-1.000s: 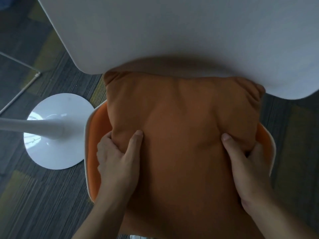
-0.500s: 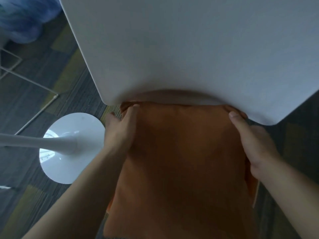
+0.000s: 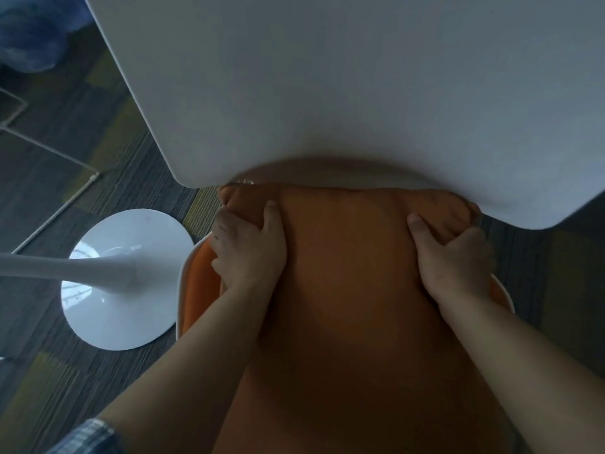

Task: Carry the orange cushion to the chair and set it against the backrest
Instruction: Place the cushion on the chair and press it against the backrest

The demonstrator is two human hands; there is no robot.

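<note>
We see the main risk in the cushion's top edge: it sits tucked close under the rim of the white bench, so if we let go while the stuffing is bunched there, the orange cushion could spring forward or slump down off the backrest, which we cannot see from here. A second risk is the cushion sliding sideways, since its left corner pokes past the chair toward the white pedestal base, and an uneven push from one side would skew it.

The cushion lies over the orange-lined chair seat, its far edge just below the bench rim. Our left hand grips the upper left corner, thumb laid on the front face and fingers wrapped round the side, pinching the fabric. Our right hand mirrors it beside the upper right corner, thumb pressed into the face, fingers curled over the bulging edge. Both forearms reach forward, roughly parallel, wrists straight, on either side of the cushion
</note>
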